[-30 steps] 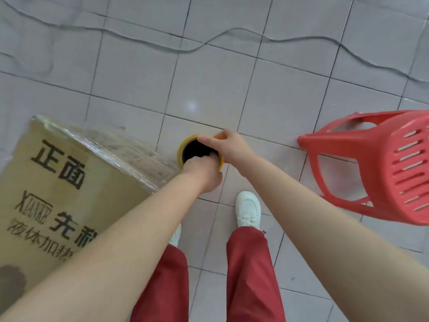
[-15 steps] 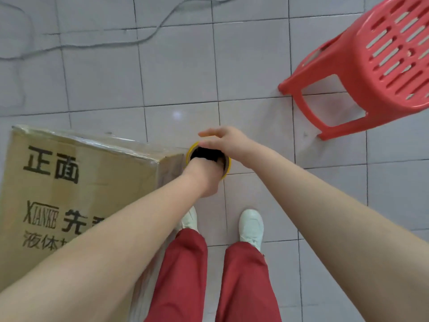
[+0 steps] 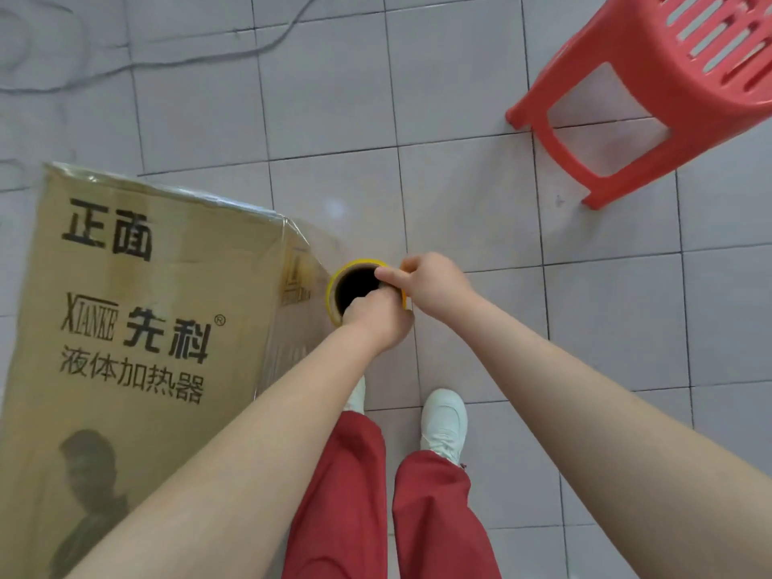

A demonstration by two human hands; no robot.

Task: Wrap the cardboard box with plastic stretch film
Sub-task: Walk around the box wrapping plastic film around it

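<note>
Since the earlier frame the stretch film roll (image 3: 339, 282) has been carried off the cardboard box (image 3: 146, 294) corner, so film (image 3: 313, 250) is drawn taut between them. The roll is gripped inside its tube by the left hand (image 3: 378, 317) and over the rim by the right hand (image 3: 432, 282), probably for tension.

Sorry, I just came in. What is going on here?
A person is wrapping a tall cardboard box in stretch film. The left hand and the right hand both grip the top of the upright film roll, beside the box's corner. Clear film runs from the roll to the box. A red plastic stool stands nearby.
</note>
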